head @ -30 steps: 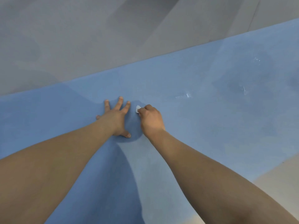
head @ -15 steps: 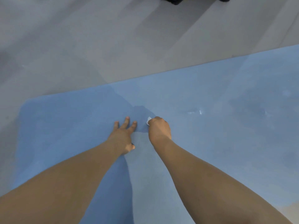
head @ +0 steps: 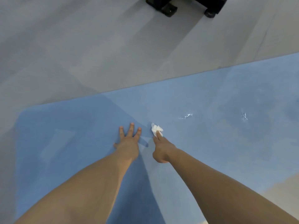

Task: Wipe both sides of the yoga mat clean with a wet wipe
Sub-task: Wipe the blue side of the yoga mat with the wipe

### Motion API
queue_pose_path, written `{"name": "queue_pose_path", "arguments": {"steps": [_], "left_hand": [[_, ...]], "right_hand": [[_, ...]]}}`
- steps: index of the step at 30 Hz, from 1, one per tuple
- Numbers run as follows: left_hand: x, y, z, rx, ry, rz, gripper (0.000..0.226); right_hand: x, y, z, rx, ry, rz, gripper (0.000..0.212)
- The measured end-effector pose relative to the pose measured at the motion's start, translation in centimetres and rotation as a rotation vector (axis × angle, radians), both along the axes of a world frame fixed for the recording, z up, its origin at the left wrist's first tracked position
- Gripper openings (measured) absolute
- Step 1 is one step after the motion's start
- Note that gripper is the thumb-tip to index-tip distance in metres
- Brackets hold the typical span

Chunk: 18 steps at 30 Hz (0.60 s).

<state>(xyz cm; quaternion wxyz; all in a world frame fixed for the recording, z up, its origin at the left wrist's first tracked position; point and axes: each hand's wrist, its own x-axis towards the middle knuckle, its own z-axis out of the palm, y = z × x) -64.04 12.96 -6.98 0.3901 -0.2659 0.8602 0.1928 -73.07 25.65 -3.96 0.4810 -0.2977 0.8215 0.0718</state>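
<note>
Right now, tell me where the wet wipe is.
In the head view, the wet wipe lies mid-frame on the blue yoga mat, under the right hand's fingertips, right of the flat left hand.

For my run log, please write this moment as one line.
left hand: flat on mat | right hand: fingers press wipe on mat | wet streaks on the right

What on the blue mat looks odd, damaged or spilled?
Two small shiny white streaks lie on the blue foam yoga mat, right of the crumpled white wet wipe under the right hand. They look like wet marks or scuffs; I cannot tell which. The left hand lies flat.
</note>
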Motion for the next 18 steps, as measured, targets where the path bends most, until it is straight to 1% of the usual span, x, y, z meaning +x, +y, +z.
{"name": "queue_pose_path", "arguments": {"steps": [3, 5, 6, 8, 10, 12, 13, 14, 15, 17, 18], "left_hand": [[-0.2, -0.1, 0.0, -0.005, -0.038, -0.023, 0.112], [-0.5, -0.3, -0.4, -0.021, -0.04, -0.033, 0.119], [-0.5, -0.4, -0.6, -0.032, -0.038, -0.044, 0.121], [-0.4, -0.6, -0.7, -0.052, -0.034, -0.065, 0.119], [-0.4, -0.6, -0.2, -0.101, -0.005, -0.113, 0.114], [-1.0, -1.2, 0.7, -0.185, 0.094, -0.168, 0.094], [-1.6, -1.7, 1.2, -0.224, 0.157, -0.184, 0.085], [-2.4, -2.4, 1.6, -0.256, 0.2, -0.199, 0.084], [-3.2, -3.2, 1.7, -0.277, 0.207, -0.202, 0.093], [-4.7, -4.6, 1.5, -0.28, 0.133, -0.155, 0.128], [-5.3, -5.1, 1.3, -0.273, 0.087, -0.125, 0.141]], "right_hand": [[-1.4, 0.2, -0.1, -0.007, 0.01, 0.071, 0.078], [-1.8, 0.2, -0.2, -0.076, 0.072, 0.071, 0.076], [-1.9, 0.2, -0.4, -0.124, 0.138, 0.057, 0.071], [-1.9, -0.1, -1.1, -0.227, 0.324, 0.018, 0.055], [-2.0, -0.5, -2.0, -0.321, 0.441, -0.052, 0.04], [-2.2, -1.0, -3.2, -0.418, 0.457, -0.148, 0.029], [-2.2, -1.1, -3.8, -0.454, 0.449, -0.179, 0.027], [-2.2, -1.1, -4.4, -0.484, 0.44, -0.207, 0.028], [-2.2, -1.1, -4.8, -0.514, 0.435, -0.231, 0.03], [-2.1, -0.7, -5.5, -0.568, 0.432, -0.242, 0.033], [-2.1, -0.5, -5.9, -0.585, 0.433, -0.233, 0.033]]}}
